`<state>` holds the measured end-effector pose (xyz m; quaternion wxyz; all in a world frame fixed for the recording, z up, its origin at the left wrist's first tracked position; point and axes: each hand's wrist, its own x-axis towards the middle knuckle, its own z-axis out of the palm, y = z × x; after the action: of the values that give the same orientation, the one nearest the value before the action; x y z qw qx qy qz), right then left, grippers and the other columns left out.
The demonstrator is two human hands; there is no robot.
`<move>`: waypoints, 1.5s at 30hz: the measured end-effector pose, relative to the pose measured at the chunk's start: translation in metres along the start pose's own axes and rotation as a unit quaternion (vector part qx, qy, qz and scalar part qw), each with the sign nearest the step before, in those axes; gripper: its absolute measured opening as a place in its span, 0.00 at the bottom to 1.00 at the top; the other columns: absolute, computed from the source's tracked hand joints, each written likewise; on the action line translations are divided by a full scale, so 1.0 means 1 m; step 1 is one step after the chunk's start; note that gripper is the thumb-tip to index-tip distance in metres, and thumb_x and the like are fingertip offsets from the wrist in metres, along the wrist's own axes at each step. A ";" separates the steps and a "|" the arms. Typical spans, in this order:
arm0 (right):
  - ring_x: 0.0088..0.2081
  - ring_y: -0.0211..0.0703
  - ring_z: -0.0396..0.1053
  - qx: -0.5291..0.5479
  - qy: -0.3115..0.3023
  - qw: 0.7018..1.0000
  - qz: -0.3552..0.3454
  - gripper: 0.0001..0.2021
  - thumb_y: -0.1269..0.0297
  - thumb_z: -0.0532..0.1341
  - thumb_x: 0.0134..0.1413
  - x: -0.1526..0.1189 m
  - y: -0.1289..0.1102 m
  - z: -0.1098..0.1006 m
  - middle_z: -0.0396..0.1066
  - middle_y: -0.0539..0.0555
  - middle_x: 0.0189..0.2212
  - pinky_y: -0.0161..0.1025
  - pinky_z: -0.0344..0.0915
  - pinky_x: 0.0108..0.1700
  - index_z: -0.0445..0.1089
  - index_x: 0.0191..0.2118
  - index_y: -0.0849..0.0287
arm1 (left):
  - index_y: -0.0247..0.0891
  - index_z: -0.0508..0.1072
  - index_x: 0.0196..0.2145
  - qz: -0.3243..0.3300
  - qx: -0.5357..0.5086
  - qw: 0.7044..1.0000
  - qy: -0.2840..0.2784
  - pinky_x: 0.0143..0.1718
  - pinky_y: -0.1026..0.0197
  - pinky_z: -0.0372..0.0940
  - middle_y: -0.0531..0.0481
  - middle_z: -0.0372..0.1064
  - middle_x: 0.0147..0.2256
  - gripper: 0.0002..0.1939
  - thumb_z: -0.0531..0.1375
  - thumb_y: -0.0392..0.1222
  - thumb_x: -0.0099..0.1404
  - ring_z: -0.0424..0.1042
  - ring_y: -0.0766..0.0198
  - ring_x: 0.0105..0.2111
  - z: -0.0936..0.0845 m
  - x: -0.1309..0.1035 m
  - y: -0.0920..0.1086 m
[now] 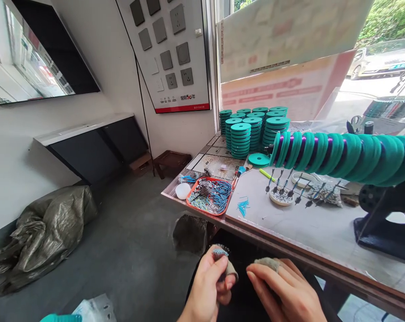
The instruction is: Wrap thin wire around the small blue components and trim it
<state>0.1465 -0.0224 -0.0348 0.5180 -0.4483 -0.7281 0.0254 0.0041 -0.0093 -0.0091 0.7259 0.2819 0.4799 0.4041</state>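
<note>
Low in the head view, my left hand [211, 281] is closed on a small bundle of blue and dark beaded pieces [219, 253], its thumb pressed over them. A greyish cover wraps one of its fingers. To its right, my right hand [283, 286] has its thumb and fingertips pinched together, with a similar cover [268, 263] on a finger; anything between its fingertips is too small to make out. The hands are apart, below the table's front edge. Nearest above them is a red tray [189, 202] of blue, silver and dark small parts.
On the table [289, 223] are blue sticks [243, 207], a dish of white beads [281, 197], a white cup [182, 191] and stacked green spools [240, 141]. A black stand [377, 232] holds a long row of green rolls [343, 156] at right.
</note>
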 end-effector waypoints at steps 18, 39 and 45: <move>0.23 0.36 0.66 -0.011 -0.065 0.997 0.035 0.08 0.66 0.53 0.60 -0.001 0.004 -0.004 0.69 0.48 0.22 0.32 0.62 0.27 0.67 0.32 0.56 | 0.39 0.69 0.23 0.212 0.161 0.961 0.078 0.23 0.64 0.50 0.54 0.59 0.19 0.10 0.63 0.45 0.55 0.54 0.66 0.21 -0.006 -0.005 -0.006; 0.17 0.33 0.63 -0.081 -0.083 0.989 -0.088 0.16 0.67 0.44 0.65 0.015 -0.008 -0.002 0.65 0.47 0.17 0.30 0.58 0.20 0.62 0.27 0.57 | 0.37 0.65 0.23 0.189 0.229 0.955 -0.015 0.21 0.65 0.47 0.55 0.52 0.20 0.17 0.56 0.52 0.60 0.50 0.68 0.20 -0.001 -0.008 0.001; 0.12 0.31 0.59 -0.096 -0.098 0.982 -0.130 0.21 0.67 0.44 0.66 0.008 -0.012 0.007 0.61 0.44 0.11 0.32 0.50 0.19 0.60 0.21 0.57 | 0.35 0.68 0.22 0.177 -0.028 0.983 -0.029 0.30 0.64 0.55 0.49 0.63 0.26 0.15 0.60 0.49 0.58 0.59 0.66 0.26 0.002 -0.004 0.001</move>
<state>0.1329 -0.0209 -0.0261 0.3976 -0.3925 -0.8266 -0.0682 0.0045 -0.0123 -0.0055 0.6638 0.3536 0.3900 0.5313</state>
